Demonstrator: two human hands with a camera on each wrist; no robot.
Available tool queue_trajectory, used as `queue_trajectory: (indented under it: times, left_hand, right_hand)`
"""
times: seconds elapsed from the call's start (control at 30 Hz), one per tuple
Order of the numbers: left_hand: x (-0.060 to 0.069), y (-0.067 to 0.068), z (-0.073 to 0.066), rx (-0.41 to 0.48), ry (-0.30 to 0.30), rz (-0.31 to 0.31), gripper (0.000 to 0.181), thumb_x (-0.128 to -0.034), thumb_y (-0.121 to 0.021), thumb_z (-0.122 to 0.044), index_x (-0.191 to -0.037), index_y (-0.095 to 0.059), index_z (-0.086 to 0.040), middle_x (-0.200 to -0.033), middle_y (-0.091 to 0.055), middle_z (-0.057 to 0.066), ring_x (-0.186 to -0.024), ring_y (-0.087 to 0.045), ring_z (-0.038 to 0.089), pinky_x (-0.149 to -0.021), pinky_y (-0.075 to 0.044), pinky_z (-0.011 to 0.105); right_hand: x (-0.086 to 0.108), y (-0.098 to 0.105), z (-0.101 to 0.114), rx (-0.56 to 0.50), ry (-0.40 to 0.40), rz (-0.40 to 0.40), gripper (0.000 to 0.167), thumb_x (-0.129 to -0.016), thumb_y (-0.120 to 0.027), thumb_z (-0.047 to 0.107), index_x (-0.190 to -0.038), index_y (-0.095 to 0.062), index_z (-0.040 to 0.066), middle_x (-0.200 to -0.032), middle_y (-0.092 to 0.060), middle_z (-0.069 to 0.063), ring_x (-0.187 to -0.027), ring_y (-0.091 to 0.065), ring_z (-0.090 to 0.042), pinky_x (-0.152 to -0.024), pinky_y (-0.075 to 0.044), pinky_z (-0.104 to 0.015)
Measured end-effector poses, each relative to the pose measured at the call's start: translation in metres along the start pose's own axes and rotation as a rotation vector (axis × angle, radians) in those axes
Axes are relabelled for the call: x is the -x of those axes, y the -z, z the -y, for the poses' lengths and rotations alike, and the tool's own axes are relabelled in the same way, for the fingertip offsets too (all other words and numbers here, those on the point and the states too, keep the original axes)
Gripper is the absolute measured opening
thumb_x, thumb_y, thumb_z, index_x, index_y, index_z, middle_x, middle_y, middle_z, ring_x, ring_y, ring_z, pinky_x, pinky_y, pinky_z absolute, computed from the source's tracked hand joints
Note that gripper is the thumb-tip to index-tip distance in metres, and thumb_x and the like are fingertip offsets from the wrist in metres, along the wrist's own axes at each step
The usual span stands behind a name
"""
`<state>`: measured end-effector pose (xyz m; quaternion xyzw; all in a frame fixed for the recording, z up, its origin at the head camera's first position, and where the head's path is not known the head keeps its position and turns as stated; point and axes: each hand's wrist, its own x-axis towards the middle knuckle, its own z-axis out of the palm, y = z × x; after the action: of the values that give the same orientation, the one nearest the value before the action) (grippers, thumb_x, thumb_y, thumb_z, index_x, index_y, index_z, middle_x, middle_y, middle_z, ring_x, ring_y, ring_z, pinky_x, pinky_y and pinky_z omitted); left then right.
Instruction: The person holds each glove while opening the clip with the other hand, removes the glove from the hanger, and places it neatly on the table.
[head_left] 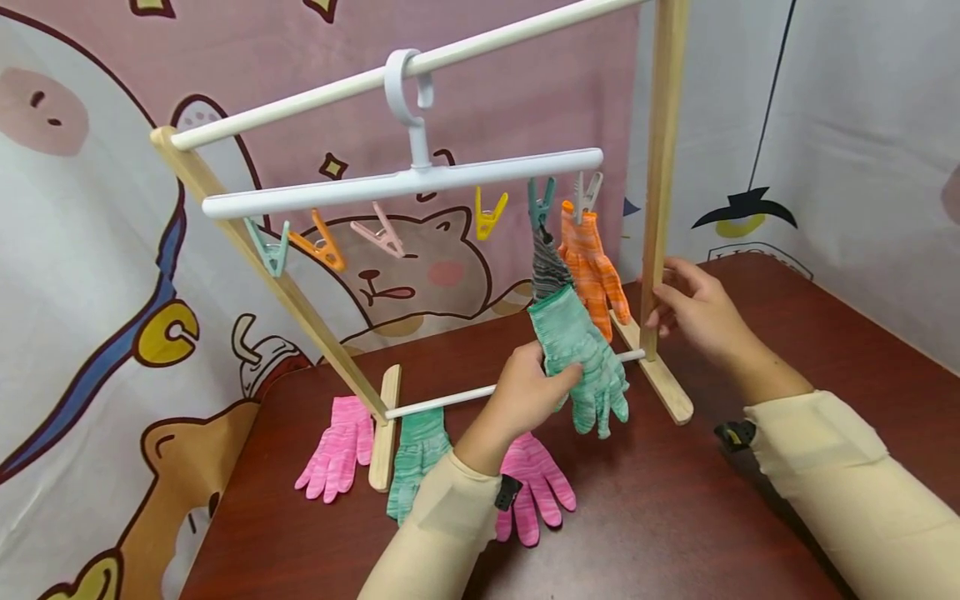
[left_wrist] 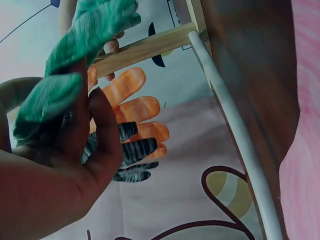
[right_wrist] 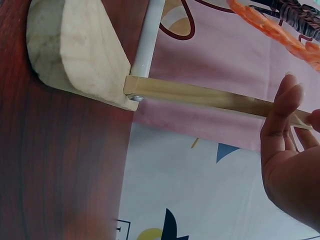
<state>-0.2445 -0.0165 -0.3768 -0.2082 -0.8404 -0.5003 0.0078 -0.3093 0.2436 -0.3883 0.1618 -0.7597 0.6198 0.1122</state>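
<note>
My left hand [head_left: 528,392] grips a green knit glove [head_left: 581,354], its fingers hanging down and its cuff up. Behind that glove a black-and-grey glove [head_left: 550,268] hangs from a teal clothespin [head_left: 541,202]. An orange glove [head_left: 591,262] hangs beside it from a grey clothespin [head_left: 588,197]. To the right, my right hand [head_left: 701,312] holds the wooden upright [head_left: 662,167] of a drying rack between thumb and fingers. In the left wrist view the green glove [left_wrist: 95,40] partly hides the left fingers.
A white hanger [head_left: 330,192] hooks over the rack's top rod [head_left: 510,37]; several other clothespins dangle from it unloaded. On the table [head_left: 675,517] lie a pink glove [head_left: 337,450], another green glove [head_left: 422,454] and a second pink glove [head_left: 532,487], partly behind my left forearm.
</note>
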Motion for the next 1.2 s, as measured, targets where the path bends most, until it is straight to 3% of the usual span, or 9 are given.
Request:
queue_trajectory:
  times: [0.2,0.33,0.57,0.77,0.9,1.2]
  left_hand:
    - [0.002,-0.002,0.002,-0.004,0.033,0.062,0.019,-0.0959,-0.065,-0.026,-0.106,-0.069,-0.010,-0.090,-0.068,-0.003,-0.081,-0.057,0.005,-0.073,-0.049,0.022]
    - [0.005,-0.006,0.005,-0.014,0.043,0.096,0.018,-0.0969,-0.064,-0.027,-0.104,-0.069,-0.011,-0.082,-0.063,-0.005,-0.075,-0.054,0.006,-0.069,-0.048,0.022]
    - [0.007,-0.014,0.009,-0.038,0.037,0.131,0.019,-0.0970,-0.064,-0.026,-0.105,-0.072,-0.011,-0.094,-0.073,-0.004,-0.091,-0.061,0.000,-0.080,-0.051,0.020]
    - [0.008,-0.022,0.010,-0.080,0.028,0.181,0.017,-0.0964,-0.067,-0.027,-0.092,-0.070,-0.011,-0.076,-0.060,-0.010,-0.072,-0.050,0.000,-0.068,-0.045,0.017]
    - [0.010,-0.025,0.009,-0.100,0.017,0.196,0.015,-0.0948,-0.069,-0.027,-0.097,-0.072,-0.012,-0.086,-0.064,-0.010,-0.079,-0.052,-0.002,-0.071,-0.047,0.016]
    - [0.015,-0.030,0.009,-0.109,0.051,0.231,0.015,-0.0923,-0.073,-0.026,-0.102,-0.074,-0.014,-0.086,-0.069,-0.010,-0.072,-0.051,-0.001,-0.067,-0.047,0.017]
  right_hand:
    - [0.001,-0.001,0.000,0.008,0.002,0.005,0.034,-0.107,-0.043,0.015,-0.141,-0.046,0.015,-0.107,-0.061,0.014,-0.064,-0.065,-0.011,-0.053,-0.053,-0.027]
    - [0.001,-0.003,0.000,0.012,0.001,0.003,0.037,-0.107,-0.043,0.016,-0.144,-0.043,0.009,-0.107,-0.060,0.012,-0.064,-0.065,-0.011,-0.054,-0.053,-0.027]
    - [0.001,-0.004,0.001,0.014,0.013,0.001,0.040,-0.107,-0.042,0.014,-0.146,-0.040,0.004,-0.109,-0.058,0.011,-0.064,-0.064,-0.011,-0.053,-0.053,-0.027]
    - [0.003,-0.003,0.000,0.025,0.029,0.001,0.039,-0.107,-0.041,0.015,-0.145,-0.042,0.007,-0.110,-0.058,0.012,-0.064,-0.064,-0.011,-0.053,-0.053,-0.027]
    - [0.004,-0.002,-0.002,0.019,0.032,-0.003,0.036,-0.107,-0.041,0.015,-0.144,-0.044,0.010,-0.108,-0.059,0.012,-0.063,-0.063,-0.010,-0.053,-0.053,-0.026]
    - [0.002,-0.004,-0.001,0.073,0.027,-0.004,0.043,-0.108,-0.040,0.016,-0.148,-0.037,0.001,-0.108,-0.055,0.005,-0.064,-0.062,-0.012,-0.054,-0.054,-0.027]
